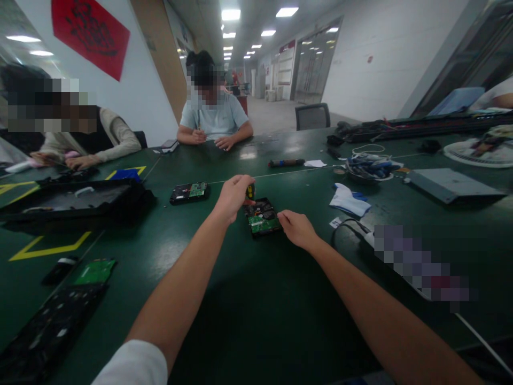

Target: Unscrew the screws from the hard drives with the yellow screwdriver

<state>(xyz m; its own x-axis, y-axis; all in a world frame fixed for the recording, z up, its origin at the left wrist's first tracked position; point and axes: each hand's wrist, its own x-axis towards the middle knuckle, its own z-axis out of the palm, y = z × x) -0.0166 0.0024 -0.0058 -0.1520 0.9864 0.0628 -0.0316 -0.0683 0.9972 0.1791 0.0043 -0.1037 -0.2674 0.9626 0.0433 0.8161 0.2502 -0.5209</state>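
A hard drive (pixel 263 223) with a green circuit board lies on the dark green table in front of me. My left hand (pixel 234 197) is closed around a screwdriver (pixel 250 191) with a yellow and black handle, held upright over the drive's far left part. The screwdriver's tip is too small to make out. At the drive's right edge, my right hand (pixel 297 227) pinches its side with the fingers closed. A second hard drive (pixel 189 192), also showing a green board, rests to the left of my left hand.
White and blue gloves (pixel 349 200) lie to the right, near a power strip (pixel 417 264) with a cable. A grey metal box (pixel 452 185) stands farther right. At left are a black tray (pixel 76 200) and dark electronic parts (pixel 52 326). Two people sit across the table.
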